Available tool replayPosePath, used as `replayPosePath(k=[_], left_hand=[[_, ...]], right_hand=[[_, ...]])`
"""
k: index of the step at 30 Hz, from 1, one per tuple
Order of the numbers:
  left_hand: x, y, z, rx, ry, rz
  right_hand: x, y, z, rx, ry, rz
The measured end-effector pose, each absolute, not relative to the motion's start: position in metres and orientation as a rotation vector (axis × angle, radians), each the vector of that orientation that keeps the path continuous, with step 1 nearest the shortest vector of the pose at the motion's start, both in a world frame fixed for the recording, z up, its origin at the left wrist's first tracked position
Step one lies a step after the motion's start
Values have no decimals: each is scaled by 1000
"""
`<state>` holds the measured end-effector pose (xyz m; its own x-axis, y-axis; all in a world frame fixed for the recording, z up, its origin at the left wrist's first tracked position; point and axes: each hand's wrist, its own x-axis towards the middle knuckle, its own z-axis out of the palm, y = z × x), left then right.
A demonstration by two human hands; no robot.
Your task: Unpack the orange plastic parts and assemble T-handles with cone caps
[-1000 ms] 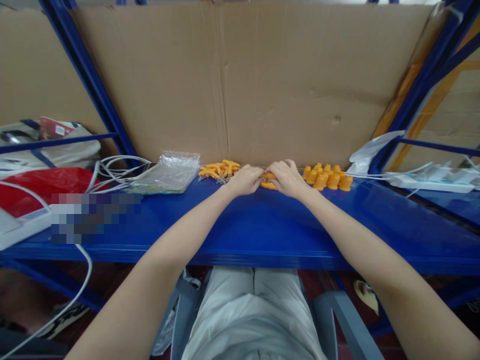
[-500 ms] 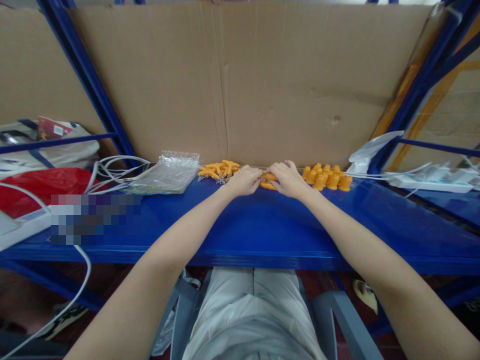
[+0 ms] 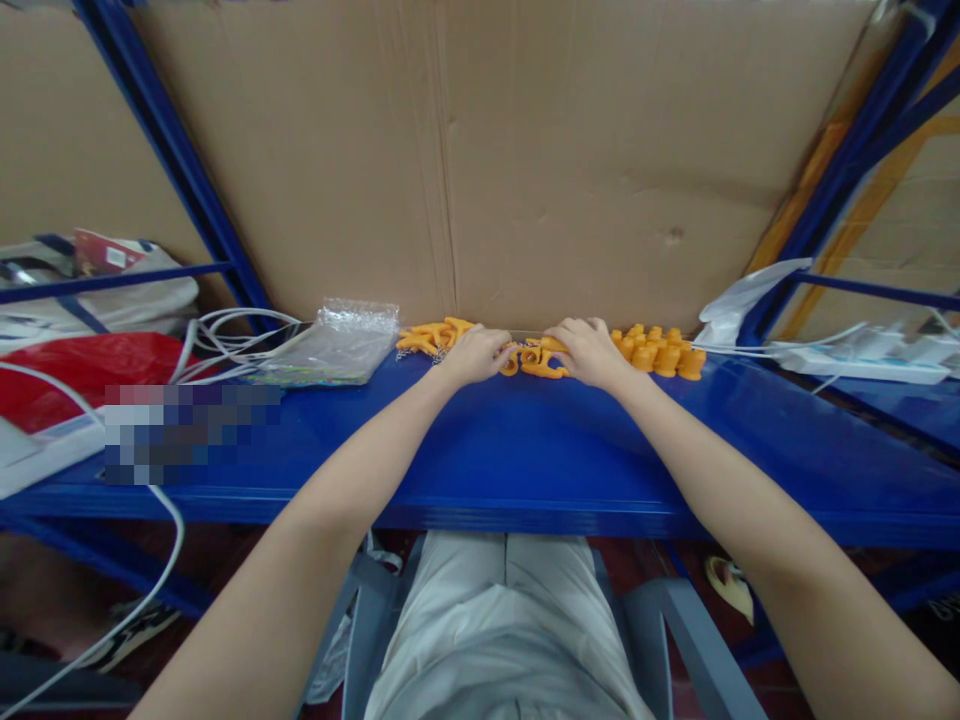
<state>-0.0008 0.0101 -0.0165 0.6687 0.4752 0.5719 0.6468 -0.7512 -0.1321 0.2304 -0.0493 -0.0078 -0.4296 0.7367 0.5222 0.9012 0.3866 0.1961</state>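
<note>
At the back of the blue table, my left hand (image 3: 478,354) has its fingers closed on a small orange ring-shaped piece (image 3: 510,362). Just across from it, my right hand (image 3: 588,350) is curled with its fingertips on an orange plastic piece (image 3: 553,344). Below those fingertips lies another orange piece (image 3: 546,369) with openings in it. A pile of orange plastic parts with small metal chains (image 3: 431,338) is left of my left hand, partly behind it. Several orange cup-shaped pieces (image 3: 664,355) stand in rows beside my right hand.
Clear plastic bags (image 3: 341,345) lie in a stack on the table (image 3: 525,460), left of the pile. White cables (image 3: 225,335) and a red bag (image 3: 90,370) are farther left. A white power strip (image 3: 862,362) sits at right. Cardboard (image 3: 562,150) stands upright behind.
My hands have moved apart, the left one leftward and the right one slightly rightward. More of the orange pieces between them now shows.
</note>
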Motion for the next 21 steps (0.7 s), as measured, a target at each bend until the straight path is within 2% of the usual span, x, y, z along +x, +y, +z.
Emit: replayPosePath(k=[4,12,21], left_hand=[[-11,17,-17,-2534,-949,-751],[-18,21,-19,-2509,-1002,-722],[-14,19,-18,-2523,-1053,-680]], right_hand=[[245,-54,5,-1721,-2089,-644],[301,-59,36,-2393,-1756,-349],[327,-47,27,-2671,-1608,-215]])
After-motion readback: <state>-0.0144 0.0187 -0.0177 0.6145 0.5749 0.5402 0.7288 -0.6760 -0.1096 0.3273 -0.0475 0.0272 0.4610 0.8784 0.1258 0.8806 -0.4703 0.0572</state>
